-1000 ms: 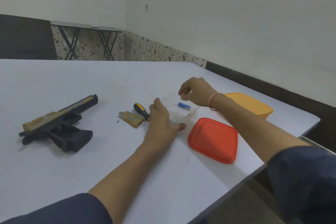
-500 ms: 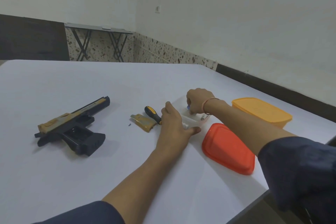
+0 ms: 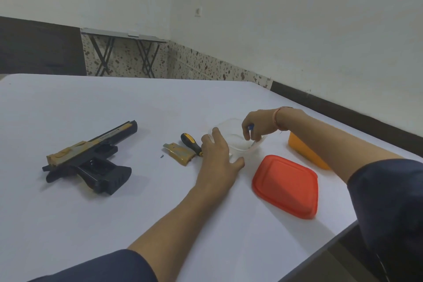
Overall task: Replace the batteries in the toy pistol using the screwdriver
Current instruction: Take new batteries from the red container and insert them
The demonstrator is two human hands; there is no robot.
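Clear plastic tub [image 3: 238, 142], one hand steadying it, the other picking out a battery.

Blue shows between the pinched fingertips of my right hand [image 3: 256, 127], so I judge it is closed on a small battery [image 3: 251, 126], down inside the tub. My left hand [image 3: 217, 151] lies spread and relaxed against the tub's near wall, gripping nothing. Light, thin walls like these could skid or tip if I lift carelessly, and a smooth round cell could slip and roll across the slick white tabletop [image 3: 137, 208]. Well off to the left lies the toy pistol [image 3: 89, 158], matte black and tan, its grip open. Its tan cover [image 3: 179, 153], a tiny loose screw [image 3: 161, 156] and the rubbery yellow-and-black screwdriver [image 3: 191, 144] sit between. That screw would be easy to brush away.
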